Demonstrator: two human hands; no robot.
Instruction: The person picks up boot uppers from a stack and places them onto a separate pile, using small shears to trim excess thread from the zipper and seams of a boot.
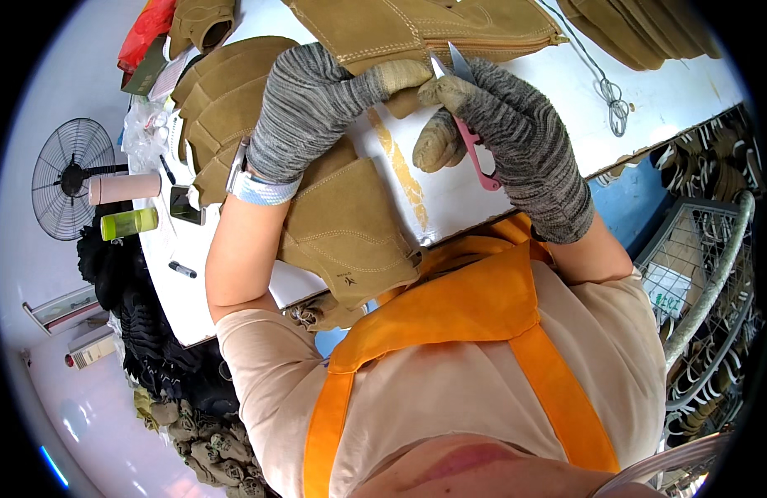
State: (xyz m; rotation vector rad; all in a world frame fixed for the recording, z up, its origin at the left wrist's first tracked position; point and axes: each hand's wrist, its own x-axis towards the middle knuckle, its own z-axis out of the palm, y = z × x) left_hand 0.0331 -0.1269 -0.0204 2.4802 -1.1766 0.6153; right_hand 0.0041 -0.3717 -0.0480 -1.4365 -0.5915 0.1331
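Observation:
Both my hands wear grey striped knit gloves with tan fingertips. My left hand (313, 104) is closed at the lower edge of a tan suede boot upper (375, 31), its thumb stretched toward my right hand; its other fingers are mostly hidden. A zip with a reddish-brown edge runs along this piece. My right hand (524, 124) grips thread snips (475, 158) with a pink handle. The two pointed blades stand apart, tips up near the suede, beside my left thumb. Another tan suede upper (342, 224) lies under my left wrist, reaching over the table's near edge.
Stacked suede pieces (221, 91) lie left on the white table (450, 195), with more uppers (641, 29) far right. A wire loop (617, 112) rests there. Bottles, a phone (186, 205) and a marker (182, 269) line the left edge. A wire basket (691, 249) stands right.

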